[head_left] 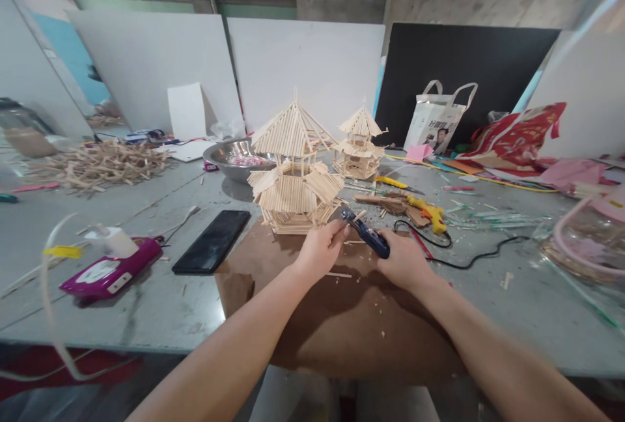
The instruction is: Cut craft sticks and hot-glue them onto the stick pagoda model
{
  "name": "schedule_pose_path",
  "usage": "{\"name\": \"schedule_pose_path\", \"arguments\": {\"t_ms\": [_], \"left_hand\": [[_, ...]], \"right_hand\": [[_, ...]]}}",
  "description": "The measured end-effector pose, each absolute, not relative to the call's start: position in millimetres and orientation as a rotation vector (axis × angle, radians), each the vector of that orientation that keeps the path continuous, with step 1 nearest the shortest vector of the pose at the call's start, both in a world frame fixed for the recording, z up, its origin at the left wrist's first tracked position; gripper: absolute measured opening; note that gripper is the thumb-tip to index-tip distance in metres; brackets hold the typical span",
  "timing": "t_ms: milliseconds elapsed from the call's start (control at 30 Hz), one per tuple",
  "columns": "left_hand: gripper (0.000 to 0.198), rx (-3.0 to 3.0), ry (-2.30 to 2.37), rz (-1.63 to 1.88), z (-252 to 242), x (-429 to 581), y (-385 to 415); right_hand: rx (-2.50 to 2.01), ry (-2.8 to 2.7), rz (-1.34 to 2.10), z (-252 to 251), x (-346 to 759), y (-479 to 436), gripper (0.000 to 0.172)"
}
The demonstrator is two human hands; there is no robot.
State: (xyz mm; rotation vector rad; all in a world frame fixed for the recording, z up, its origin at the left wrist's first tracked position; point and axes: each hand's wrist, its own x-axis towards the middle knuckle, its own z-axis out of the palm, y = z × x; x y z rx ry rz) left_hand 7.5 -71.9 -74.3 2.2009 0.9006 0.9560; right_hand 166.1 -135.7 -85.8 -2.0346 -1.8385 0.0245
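My right hand (403, 259) is wrapped round the handles of dark blue pliers (368, 234), whose jaws point up and left. A short end of a thin wooden stick (360, 216) shows at the jaws. The fingers of my left hand (322, 247) are pinched together right beside the jaws, apparently on that stick, most of which is hidden. Just behind my left hand, a two-tiered pavilion model (293, 191) made of pale sticks stands on a brown board (351, 324). A smaller stick pavilion (360, 145) stands farther back to the right.
Left of the board lie a black phone (211, 241) and a purple power strip (112, 269). A metal bowl (229, 165) and a stick pile (105, 163) are behind. To the right are a yellow glue gun (430, 213) with its cord, a yellow cutter (392, 182) and a clear container (590, 239).
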Motion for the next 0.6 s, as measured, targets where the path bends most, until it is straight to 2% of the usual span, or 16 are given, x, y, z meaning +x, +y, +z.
{"name": "schedule_pose_path", "arguments": {"t_ms": [133,300,600], "left_hand": [[0.028,2.308,1.033,1.043,-79,9,-72],[0.030,2.217,0.811,1.019,-76,8,-70],[0.031,1.591,0.566,0.640,-68,2,-67]], "right_hand": [[-2.026,-1.830,0.031,-85,165,-134,0.031],[-1.968,-1.844,0.060,-86,168,-133,0.033],[-1.879,-1.883,0.058,-88,171,-134,0.034]]}}
